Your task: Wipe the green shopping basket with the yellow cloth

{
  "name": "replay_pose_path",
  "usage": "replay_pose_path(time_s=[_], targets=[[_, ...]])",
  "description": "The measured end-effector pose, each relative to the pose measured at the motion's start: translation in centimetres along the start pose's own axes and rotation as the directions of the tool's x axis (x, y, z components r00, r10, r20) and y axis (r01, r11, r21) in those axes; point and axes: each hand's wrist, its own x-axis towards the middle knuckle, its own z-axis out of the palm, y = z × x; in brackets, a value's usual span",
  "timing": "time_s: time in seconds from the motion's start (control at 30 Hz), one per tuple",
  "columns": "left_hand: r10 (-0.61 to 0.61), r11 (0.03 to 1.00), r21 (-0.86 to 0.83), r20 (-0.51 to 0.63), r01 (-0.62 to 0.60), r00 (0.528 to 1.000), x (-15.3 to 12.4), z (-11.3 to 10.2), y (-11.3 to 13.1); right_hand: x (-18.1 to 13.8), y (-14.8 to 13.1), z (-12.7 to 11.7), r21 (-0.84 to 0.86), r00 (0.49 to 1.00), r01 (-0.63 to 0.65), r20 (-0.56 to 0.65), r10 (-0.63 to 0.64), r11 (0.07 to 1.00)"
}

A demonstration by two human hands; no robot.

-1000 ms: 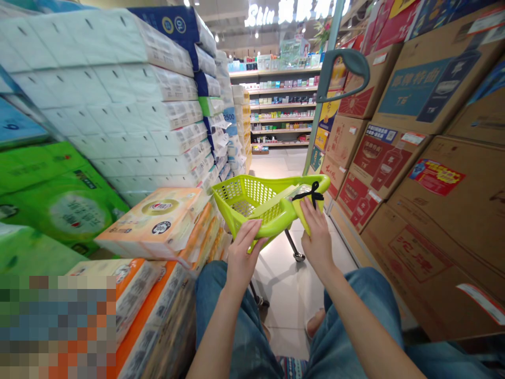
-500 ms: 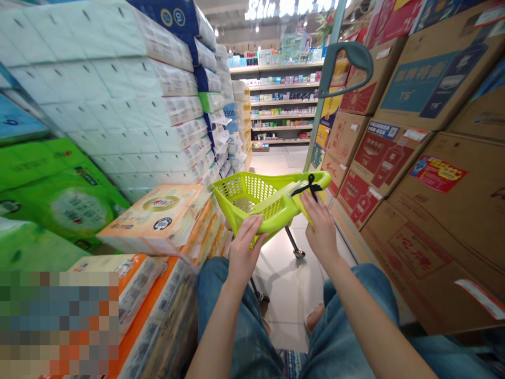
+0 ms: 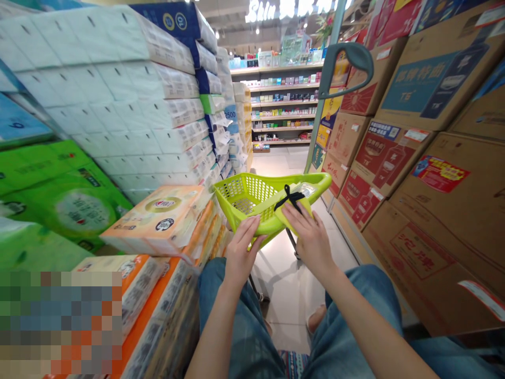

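A lime-green plastic shopping basket cart [image 3: 262, 183] with pierced walls stands in front of my knees. My left hand [image 3: 241, 252] is closed over its near rim, fingers on top and thumb at the lower side. My right hand [image 3: 310, 238] presses a yellow cloth [image 3: 281, 216] against the rim near the middle. A black ribbon tied in a bow [image 3: 290, 196] lies on the cloth by the fingertips. The fingers are close together over the cloth and hide part of it. Behind the hand, the right end of the rim [image 3: 324, 180] shows bare.
Tissue packs in white wrap [image 3: 114, 79] rise on the left, with orange packs [image 3: 158, 208] lower down. Cardboard cartons [image 3: 442, 184] are stacked on the right, beside a grey handle [image 3: 349, 58] on a post. Shelves [image 3: 284, 102] stand beyond the tiled aisle.
My right hand has slid left along the rim with the yellow cloth and its black bow, nearer to my left hand. My left hand stays on the rim.
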Motion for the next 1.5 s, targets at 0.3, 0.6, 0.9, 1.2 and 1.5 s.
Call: replay_pose_path(time_s=[0.3, 0.6, 0.9, 1.2, 1.5], targets=[[0.002, 1.0, 0.014, -0.016, -0.002, 1.0, 0.0, 0.4, 0.1, -0.2, -4.4, 0.3, -0.081, 0.997, -0.074, -0.023, 0.072, 0.994], [0.038, 0.999, 0.029, 0.01, -0.039, 0.999, 0.0, -0.3, -0.3, 0.3, 0.8, -0.5, -0.075, 1.0, -0.001, -0.002, 0.001, 0.997], [0.035, 0.997, 0.073, 0.023, -0.037, 0.999, 0.0, 0.3, 0.1, -0.4, -4.7, 0.4, -0.017, 0.999, -0.038, -0.026, 0.038, 0.999], [0.055, 0.995, 0.081, 0.025, -0.057, 0.998, -0.2, -0.3, -0.3, 0.1, -0.4, 0.3, 0.0, 1.0, -0.029, -0.003, 0.029, 1.0], [0.033, 0.995, 0.091, -0.012, -0.032, 0.999, -0.2, 0.5, 0.0, 1.1, -2.4, 0.6, 0.072, 0.979, -0.195, -0.047, 0.198, 0.978]])
